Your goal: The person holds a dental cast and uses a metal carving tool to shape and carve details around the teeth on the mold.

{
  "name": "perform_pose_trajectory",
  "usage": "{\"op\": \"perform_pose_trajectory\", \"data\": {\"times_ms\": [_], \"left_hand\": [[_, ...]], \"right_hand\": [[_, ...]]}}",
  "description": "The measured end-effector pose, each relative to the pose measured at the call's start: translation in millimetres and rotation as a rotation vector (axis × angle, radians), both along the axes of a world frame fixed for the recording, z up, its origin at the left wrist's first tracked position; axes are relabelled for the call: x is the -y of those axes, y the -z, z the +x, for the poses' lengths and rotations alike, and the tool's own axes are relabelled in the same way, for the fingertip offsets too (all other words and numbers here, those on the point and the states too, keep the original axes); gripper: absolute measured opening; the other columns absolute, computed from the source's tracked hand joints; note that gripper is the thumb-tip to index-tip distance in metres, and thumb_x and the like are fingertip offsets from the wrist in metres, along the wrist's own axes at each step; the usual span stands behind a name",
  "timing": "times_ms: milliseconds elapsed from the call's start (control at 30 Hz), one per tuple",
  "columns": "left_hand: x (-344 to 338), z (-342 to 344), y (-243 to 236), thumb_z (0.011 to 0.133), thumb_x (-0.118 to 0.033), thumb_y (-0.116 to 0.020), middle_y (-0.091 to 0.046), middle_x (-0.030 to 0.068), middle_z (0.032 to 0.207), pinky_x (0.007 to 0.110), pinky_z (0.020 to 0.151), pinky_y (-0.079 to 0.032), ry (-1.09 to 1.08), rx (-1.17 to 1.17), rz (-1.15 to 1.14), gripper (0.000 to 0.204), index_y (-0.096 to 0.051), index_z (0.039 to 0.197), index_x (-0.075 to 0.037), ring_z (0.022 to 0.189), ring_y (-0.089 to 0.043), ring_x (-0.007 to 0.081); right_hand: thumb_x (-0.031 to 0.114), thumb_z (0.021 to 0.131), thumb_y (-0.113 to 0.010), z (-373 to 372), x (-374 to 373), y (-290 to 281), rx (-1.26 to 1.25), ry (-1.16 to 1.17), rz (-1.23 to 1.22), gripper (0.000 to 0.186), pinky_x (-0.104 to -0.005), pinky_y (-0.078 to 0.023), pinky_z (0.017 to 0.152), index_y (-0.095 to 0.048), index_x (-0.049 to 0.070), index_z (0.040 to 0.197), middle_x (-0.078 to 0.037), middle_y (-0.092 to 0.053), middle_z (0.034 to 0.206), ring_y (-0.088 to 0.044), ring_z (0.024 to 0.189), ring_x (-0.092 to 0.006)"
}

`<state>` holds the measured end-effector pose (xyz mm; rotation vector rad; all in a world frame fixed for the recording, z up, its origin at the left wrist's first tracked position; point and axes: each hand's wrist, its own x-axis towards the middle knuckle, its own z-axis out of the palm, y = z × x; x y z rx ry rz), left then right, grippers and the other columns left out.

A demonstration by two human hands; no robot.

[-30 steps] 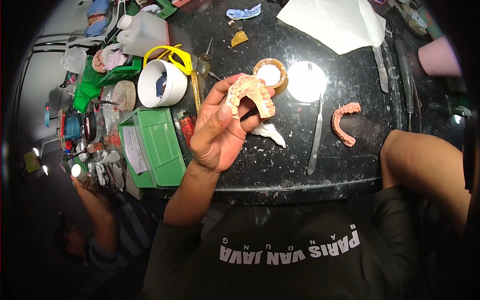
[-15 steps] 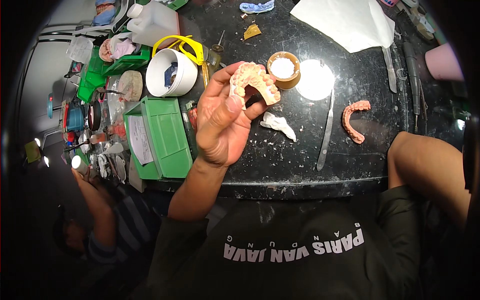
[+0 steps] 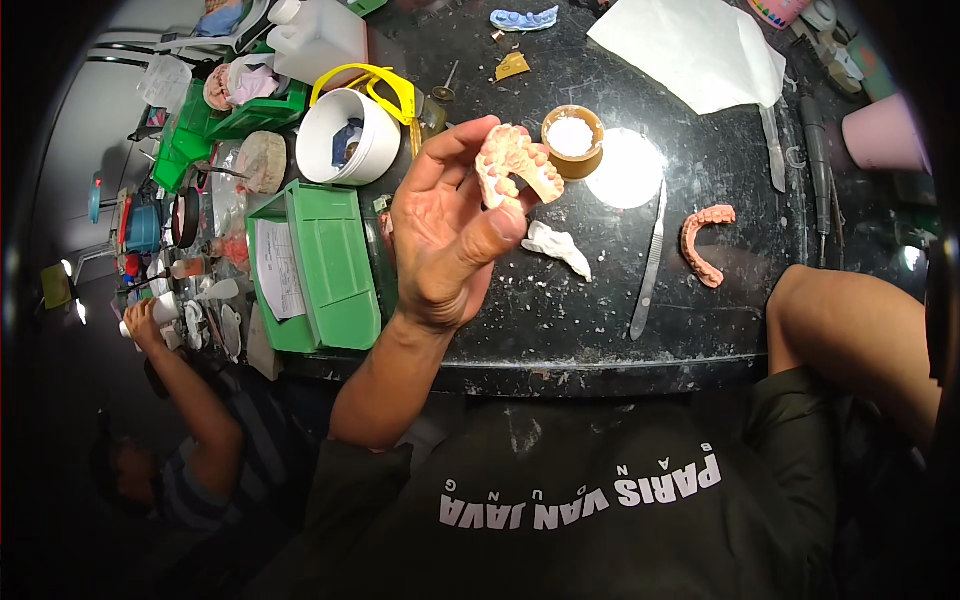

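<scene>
My left hand (image 3: 440,235) is raised above the dark table, closed around a peach-coloured dental cast (image 3: 505,165) shaped like an arch of teeth. The thumb presses its near edge, and the fingers wrap behind its far-left side. The cast is tilted, with part of its inner curve showing. Below and to its right lies a crumpled white piece (image 3: 557,250). A small brown pot (image 3: 572,135) of white material stands just beyond the cast. Of my right arm (image 3: 850,325), only the bent forearm shows at the right edge; the hand is out of view.
A metal scalpel handle (image 3: 650,265) and a second pinkish arch (image 3: 708,246) lie to the right. Green bins (image 3: 330,265), a white tub (image 3: 375,145) and yellow goggles (image 3: 395,85) crowd the left. A white sheet (image 3: 690,55) lies far back. Another person's arm (image 3: 190,385) reaches in at far left.
My left hand has turned the dental cast to a steeper tilt, and the thumb has slid to its near edge. At far left, the other person's hand has shifted with its white object.
</scene>
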<state>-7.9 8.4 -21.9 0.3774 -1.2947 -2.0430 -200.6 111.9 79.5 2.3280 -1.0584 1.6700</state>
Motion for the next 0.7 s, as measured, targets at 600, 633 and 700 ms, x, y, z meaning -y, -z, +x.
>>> {"op": "perform_pose_trajectory", "data": {"times_ms": [600,633,700], "left_hand": [[15,4,2,0.113,-0.033,-0.035,-0.039,0.03,0.157,0.048,0.107,-0.057,0.375,-0.414,0.989,0.06,-0.02,0.162,-0.001,0.139,-0.051,0.0407],[15,5,1,0.113,-0.032,-0.034,-0.04,0.0291,0.157,0.048,0.106,-0.058,0.395,-0.413,0.989,0.06,-0.02,0.163,-0.002,0.138,-0.051,0.0404],[17,6,3,0.113,-0.031,-0.033,-0.044,0.0279,0.155,0.047,0.104,-0.059,0.406,-0.395,0.978,0.059,-0.021,0.163,-0.002,0.136,-0.053,0.0396]], "right_hand": [[0.029,0.101,-0.061,-14,-6,5,0.033,0.009,-0.019,0.031,-0.0396,-0.044,0.084,-0.063,-0.001,0.111,-0.01,-0.06,0.103,-0.053,0.094,-0.0232],[0.028,0.101,-0.061,-14,-7,5,0.031,0.013,-0.019,0.031,-0.0395,-0.044,0.084,-0.064,-0.001,0.111,-0.01,-0.06,0.103,-0.053,0.094,-0.0231],[0.028,0.101,-0.061,-13,-7,7,0.038,0.012,-0.02,0.031,-0.0393,-0.045,0.083,-0.064,-0.001,0.11,-0.01,-0.06,0.102,-0.054,0.093,-0.023]]}}
